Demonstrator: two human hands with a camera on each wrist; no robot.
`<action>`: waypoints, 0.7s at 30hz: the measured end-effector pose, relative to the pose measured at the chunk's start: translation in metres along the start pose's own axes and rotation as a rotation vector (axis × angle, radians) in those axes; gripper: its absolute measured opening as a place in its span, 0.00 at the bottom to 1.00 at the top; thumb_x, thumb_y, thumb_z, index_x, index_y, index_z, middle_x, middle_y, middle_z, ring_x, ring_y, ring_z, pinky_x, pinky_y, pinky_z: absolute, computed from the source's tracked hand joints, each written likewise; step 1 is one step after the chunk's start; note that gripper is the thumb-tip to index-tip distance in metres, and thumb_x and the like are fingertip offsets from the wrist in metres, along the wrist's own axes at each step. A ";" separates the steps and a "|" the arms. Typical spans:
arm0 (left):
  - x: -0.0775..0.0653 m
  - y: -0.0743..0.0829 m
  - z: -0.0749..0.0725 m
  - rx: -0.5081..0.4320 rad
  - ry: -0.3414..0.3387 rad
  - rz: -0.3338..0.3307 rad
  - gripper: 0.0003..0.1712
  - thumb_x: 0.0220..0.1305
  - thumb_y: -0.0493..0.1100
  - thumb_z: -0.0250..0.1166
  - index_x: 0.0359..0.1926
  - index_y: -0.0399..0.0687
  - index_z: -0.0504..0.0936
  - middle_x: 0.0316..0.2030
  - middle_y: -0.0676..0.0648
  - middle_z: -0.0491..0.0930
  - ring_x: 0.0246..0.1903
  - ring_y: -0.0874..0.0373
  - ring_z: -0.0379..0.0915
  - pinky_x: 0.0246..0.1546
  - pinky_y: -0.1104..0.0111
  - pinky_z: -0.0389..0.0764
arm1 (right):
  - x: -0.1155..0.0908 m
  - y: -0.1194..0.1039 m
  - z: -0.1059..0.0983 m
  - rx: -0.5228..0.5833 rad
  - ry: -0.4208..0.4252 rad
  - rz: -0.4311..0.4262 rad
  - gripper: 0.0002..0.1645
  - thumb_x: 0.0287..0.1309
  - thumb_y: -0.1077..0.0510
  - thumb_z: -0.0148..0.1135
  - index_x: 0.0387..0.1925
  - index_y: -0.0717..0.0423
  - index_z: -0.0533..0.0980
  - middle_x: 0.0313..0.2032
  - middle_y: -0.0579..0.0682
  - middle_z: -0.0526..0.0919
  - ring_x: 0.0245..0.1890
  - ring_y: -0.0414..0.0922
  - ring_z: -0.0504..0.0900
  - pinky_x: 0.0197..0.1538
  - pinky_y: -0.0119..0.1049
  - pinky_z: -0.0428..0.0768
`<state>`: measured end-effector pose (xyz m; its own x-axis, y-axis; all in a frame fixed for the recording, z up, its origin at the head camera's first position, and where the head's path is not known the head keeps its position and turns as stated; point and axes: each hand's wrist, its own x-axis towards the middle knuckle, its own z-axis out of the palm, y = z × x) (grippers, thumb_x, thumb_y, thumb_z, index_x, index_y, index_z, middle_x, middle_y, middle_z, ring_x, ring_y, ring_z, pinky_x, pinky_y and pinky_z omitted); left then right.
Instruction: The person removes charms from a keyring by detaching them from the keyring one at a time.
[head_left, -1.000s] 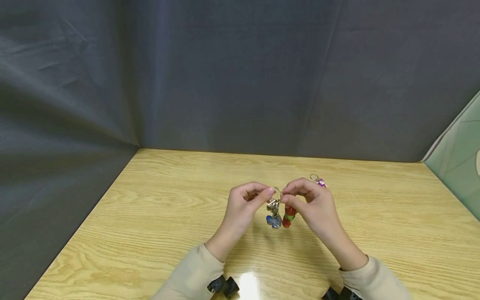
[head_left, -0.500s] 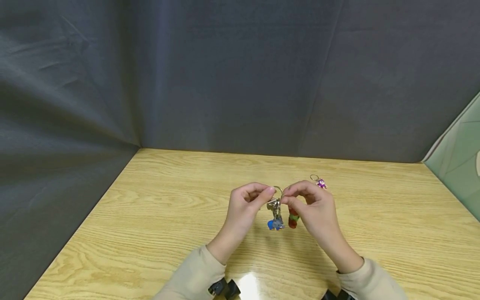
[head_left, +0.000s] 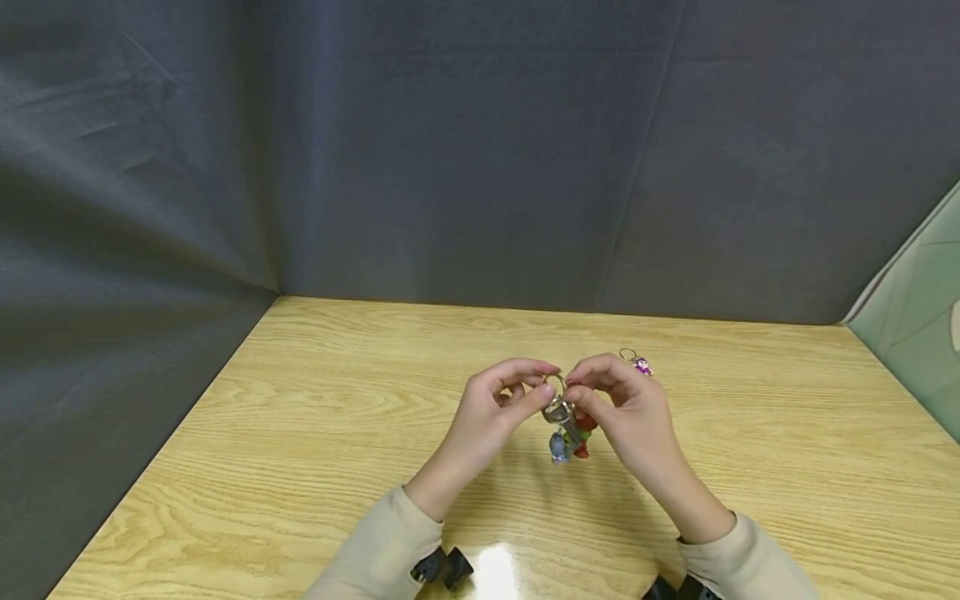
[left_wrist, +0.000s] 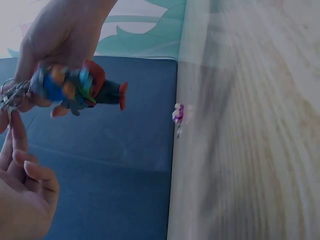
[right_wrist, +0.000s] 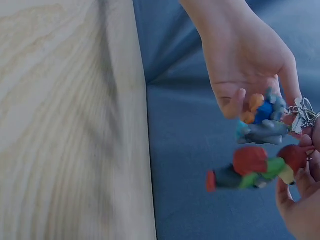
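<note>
Pinching a metal ring from two sides, the left hand and the right hand face each other above the wood-grain table in the head view. Thumb and fingers are clamped at the ring on both sides, though the right fingertips partly hide what they grip. Below it hang a grey-blue figure and a red-and-green figure. A purple figure with its own ring lies on the table beyond the right hand.

From the left wrist, the hanging figures overlap and blur; the purple figure shows well apart from them.

From the right wrist, a blue-and-orange figure hangs close beside a grey one, in front of the left palm. The red-and-green figure dangles near the right fingers.
</note>
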<state>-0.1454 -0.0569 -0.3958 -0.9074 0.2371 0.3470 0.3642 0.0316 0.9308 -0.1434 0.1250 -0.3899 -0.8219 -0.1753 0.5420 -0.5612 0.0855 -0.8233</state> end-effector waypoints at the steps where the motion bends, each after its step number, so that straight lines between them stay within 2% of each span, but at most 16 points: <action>1: 0.000 0.001 -0.001 0.011 -0.015 -0.002 0.13 0.69 0.41 0.63 0.50 0.39 0.84 0.38 0.47 0.81 0.33 0.58 0.70 0.34 0.70 0.67 | 0.001 0.000 -0.001 -0.005 -0.012 0.005 0.04 0.58 0.72 0.65 0.35 0.66 0.78 0.29 0.41 0.83 0.25 0.37 0.78 0.28 0.30 0.77; 4: 0.000 0.002 -0.003 0.043 -0.016 -0.011 0.12 0.69 0.42 0.64 0.47 0.39 0.85 0.37 0.46 0.83 0.35 0.59 0.73 0.36 0.69 0.71 | 0.002 0.001 -0.004 -0.004 -0.041 0.022 0.04 0.58 0.71 0.65 0.36 0.66 0.78 0.29 0.41 0.83 0.25 0.37 0.78 0.26 0.31 0.78; 7: 0.000 0.003 -0.003 0.047 0.028 -0.024 0.12 0.68 0.43 0.65 0.42 0.38 0.86 0.35 0.45 0.84 0.33 0.61 0.75 0.37 0.68 0.74 | 0.003 0.002 -0.006 0.004 -0.061 0.029 0.06 0.58 0.70 0.66 0.37 0.67 0.78 0.29 0.42 0.83 0.25 0.38 0.78 0.27 0.32 0.78; 14: -0.001 0.004 0.002 -0.046 0.113 -0.020 0.10 0.66 0.39 0.66 0.38 0.32 0.86 0.32 0.42 0.85 0.31 0.63 0.77 0.37 0.68 0.77 | 0.004 0.005 -0.005 0.024 -0.074 -0.009 0.10 0.52 0.70 0.70 0.36 0.67 0.78 0.30 0.44 0.84 0.31 0.38 0.81 0.38 0.29 0.78; 18: -0.002 0.005 0.005 -0.087 0.118 -0.021 0.11 0.66 0.39 0.66 0.39 0.31 0.86 0.32 0.43 0.85 0.31 0.63 0.79 0.39 0.67 0.79 | 0.003 0.003 -0.004 0.008 -0.040 -0.008 0.08 0.51 0.72 0.69 0.33 0.66 0.79 0.29 0.43 0.84 0.27 0.38 0.79 0.32 0.30 0.77; 21: -0.003 0.005 0.006 -0.091 0.114 -0.023 0.11 0.66 0.39 0.66 0.39 0.31 0.85 0.33 0.37 0.84 0.32 0.63 0.79 0.41 0.66 0.79 | 0.002 0.002 -0.004 -0.010 -0.025 0.002 0.07 0.51 0.73 0.69 0.32 0.64 0.79 0.28 0.43 0.83 0.24 0.39 0.77 0.29 0.30 0.76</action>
<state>-0.1392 -0.0520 -0.3925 -0.9350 0.1256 0.3318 0.3276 -0.0535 0.9433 -0.1464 0.1286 -0.3898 -0.8206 -0.1995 0.5355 -0.5602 0.0959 -0.8228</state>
